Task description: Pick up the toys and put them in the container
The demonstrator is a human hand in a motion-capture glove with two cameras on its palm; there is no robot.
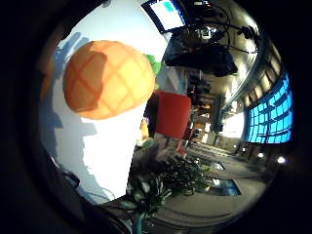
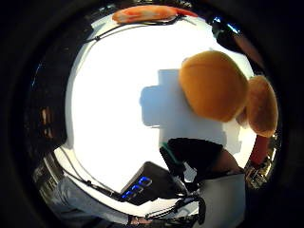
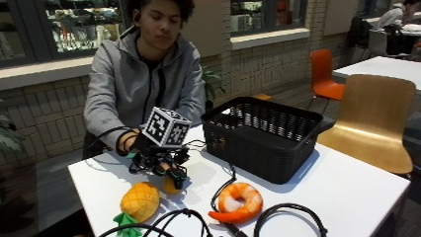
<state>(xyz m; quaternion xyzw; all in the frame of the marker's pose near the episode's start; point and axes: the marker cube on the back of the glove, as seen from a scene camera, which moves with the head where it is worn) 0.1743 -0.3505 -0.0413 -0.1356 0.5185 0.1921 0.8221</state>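
My gloved right hand hovers low over the white table, fingers pointing down, just above a small round orange toy. Nothing is held; the toy lies on the table with a gloved finger apart from it. A pineapple toy lies close beside it at the front edge and fills much of the little finger side view. The orange-and-white shrimp toy lies curled further right, also seen as the shrimp. The black mesh basket stands behind it.
Black cables loop across the table's front, and one runs up to the basket. A wooden chair stands at the table's right side. A small black device with blue digits lies near the person.
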